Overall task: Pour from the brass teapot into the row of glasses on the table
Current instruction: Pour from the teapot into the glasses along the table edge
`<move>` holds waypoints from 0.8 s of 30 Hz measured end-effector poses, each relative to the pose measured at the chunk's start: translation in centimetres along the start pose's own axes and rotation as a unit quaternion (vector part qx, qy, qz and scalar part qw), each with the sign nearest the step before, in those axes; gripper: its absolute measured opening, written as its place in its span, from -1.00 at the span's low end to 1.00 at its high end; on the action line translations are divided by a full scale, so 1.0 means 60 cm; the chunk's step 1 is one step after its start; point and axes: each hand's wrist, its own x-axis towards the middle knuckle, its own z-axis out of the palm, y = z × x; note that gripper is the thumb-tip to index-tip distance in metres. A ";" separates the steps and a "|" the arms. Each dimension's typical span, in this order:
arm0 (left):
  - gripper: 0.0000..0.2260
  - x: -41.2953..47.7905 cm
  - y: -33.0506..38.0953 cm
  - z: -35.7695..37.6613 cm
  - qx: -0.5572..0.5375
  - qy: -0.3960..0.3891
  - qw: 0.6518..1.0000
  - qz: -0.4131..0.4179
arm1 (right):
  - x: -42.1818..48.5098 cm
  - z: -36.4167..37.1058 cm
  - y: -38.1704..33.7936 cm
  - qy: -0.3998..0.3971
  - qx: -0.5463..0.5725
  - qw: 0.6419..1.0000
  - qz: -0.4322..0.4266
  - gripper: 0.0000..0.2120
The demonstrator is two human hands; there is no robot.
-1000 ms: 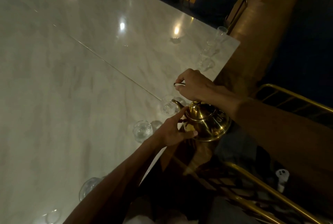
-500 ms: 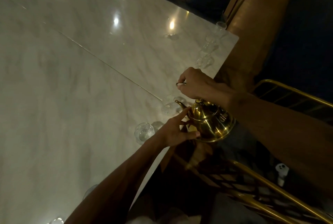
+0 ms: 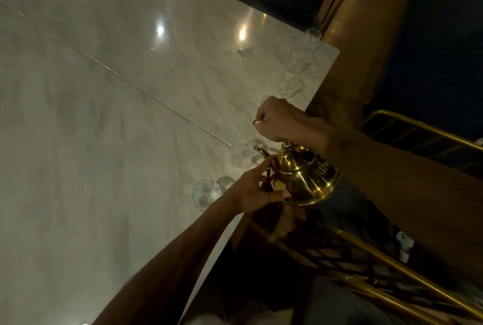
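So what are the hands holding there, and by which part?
The brass teapot. The right hand grips its top handle; the left hand touches its side below the spout with straight fingers.

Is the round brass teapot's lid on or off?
On: the domed lid with its knob sits seated on the round brass teapot, just below the right hand gripping the handle.

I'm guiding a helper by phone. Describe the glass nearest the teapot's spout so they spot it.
Along the marble table's near edge stands a row of clear glasses. A brass teapot is held at that edge. The glass is the only one right at its spout tip.
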 end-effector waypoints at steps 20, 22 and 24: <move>-0.16 0.013 0.002 0.005 0.000 0.000 1.000 0.000 | 0.015 -0.004 0.004 -0.010 -0.007 1.000 -0.001 -0.73; -0.13 0.015 0.001 0.006 0.003 -0.003 1.000 -0.002 | 0.016 -0.006 0.005 -0.012 -0.006 1.000 0.000 -0.73; -0.12 0.016 0.004 0.006 0.005 -0.001 1.000 -0.002 | 0.016 -0.007 0.005 -0.016 -0.009 1.000 0.002 -0.74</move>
